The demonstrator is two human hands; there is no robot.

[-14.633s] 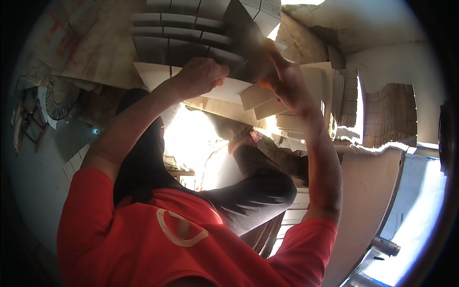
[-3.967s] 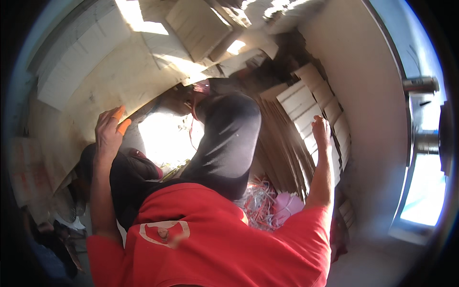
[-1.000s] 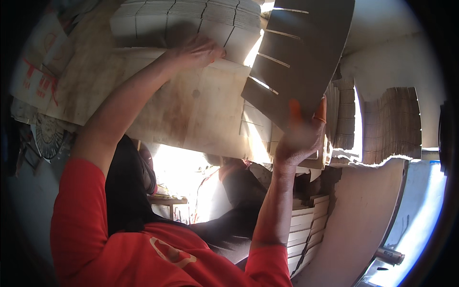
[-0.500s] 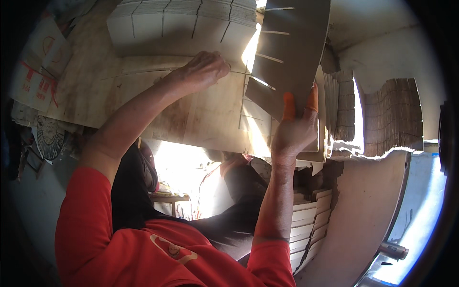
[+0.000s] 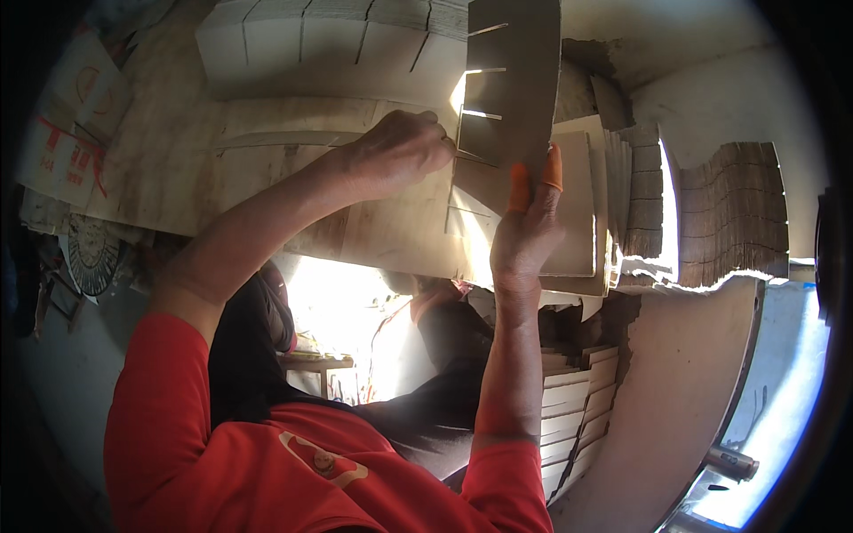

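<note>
My right hand (image 5: 527,235), with orange covers on two fingertips, grips the lower end of a grey cardboard strip (image 5: 524,89). The strip stands nearly upright in view, with several short slots cut in from its left edge. Close by that slotted edge, near the lowest slot, is my left hand (image 5: 400,153). Its fingers are curled together in a pinch; whether they hold something or touch the strip is hidden. Beyond my left hand, a long stack of slotted cardboard strips (image 5: 329,53) stands on the wooden table (image 5: 293,191).
Flat cardboard sheets (image 5: 569,204) lean together right of my right hand. Farther right stand brown slotted cardboard stacks (image 5: 733,213). Below these, more pale cardboard pieces (image 5: 569,417) are piled. A printed white carton (image 5: 71,160) sits at the table's left end.
The cardboard strip and my right hand have shifted left, and the strip has turned more upright. My left hand has moved right and slightly nearer me, up to the strip's slotted edge.
</note>
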